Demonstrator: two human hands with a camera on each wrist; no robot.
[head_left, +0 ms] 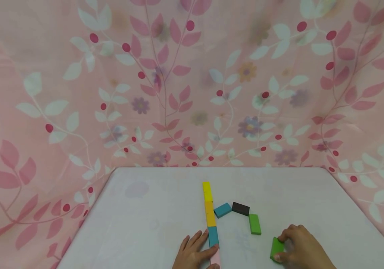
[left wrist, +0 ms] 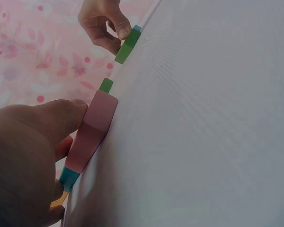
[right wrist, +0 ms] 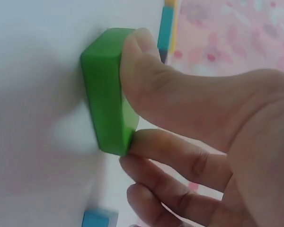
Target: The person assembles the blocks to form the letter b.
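Note:
A straight row on the white table holds a yellow block (head_left: pixel 207 191), an orange block (head_left: pixel 210 214), a blue block (head_left: pixel 213 237) and a pink block (head_left: pixel 215 258). My left hand (head_left: pixel 192 254) rests beside the row's near end, fingers spread, with its thumb and index finger touching the pink block (left wrist: pixel 92 130) and its joint with the blue one. At the right, my right hand (head_left: pixel 300 244) pinches a green block (right wrist: pixel 104 90) between thumb and fingers, close over the table. Another green block (head_left: pixel 255 224) lies between the held one and the row.
A second blue block (head_left: pixel 223 210) and a black block (head_left: pixel 240 209) curve from the orange block toward the lying green one. One more blue block (right wrist: pixel 95 219) shows low in the right wrist view. Pink floral cloth (head_left: pixel 192 93) hangs behind the white table (head_left: pixel 138 224).

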